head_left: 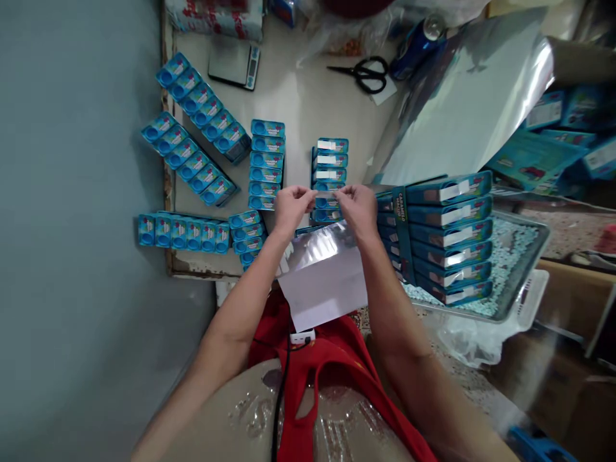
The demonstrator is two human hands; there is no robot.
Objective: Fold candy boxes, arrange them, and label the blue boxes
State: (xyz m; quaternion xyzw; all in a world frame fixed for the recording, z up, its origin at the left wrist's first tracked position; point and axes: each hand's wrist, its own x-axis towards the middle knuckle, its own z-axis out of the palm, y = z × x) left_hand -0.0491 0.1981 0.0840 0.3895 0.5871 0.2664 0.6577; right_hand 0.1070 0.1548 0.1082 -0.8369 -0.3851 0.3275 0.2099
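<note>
My left hand [294, 206] and my right hand [357, 204] face each other over a short column of blue boxes [330, 160]. A small clear strip [326, 194] is stretched between them, its ends pinched in my fingertips. The three upper boxes of that column bear white strips on top; the lower ones are partly hidden by my hands. Below my hands a shiny, whitish sheet [329, 282] lies towards my body. Right of my right hand stands a stack of larger blue boxes [452, 237] with white strips, crossed by a blue band.
More rows of blue boxes [267, 159] stand left. A scale [234, 62], black scissors [363, 75] and a can [418, 48] lie farther back. Large silvery sheets [462, 96] lean at right, above a metal tray [517, 269] of small pale pieces. A wall [81, 224] borders the left.
</note>
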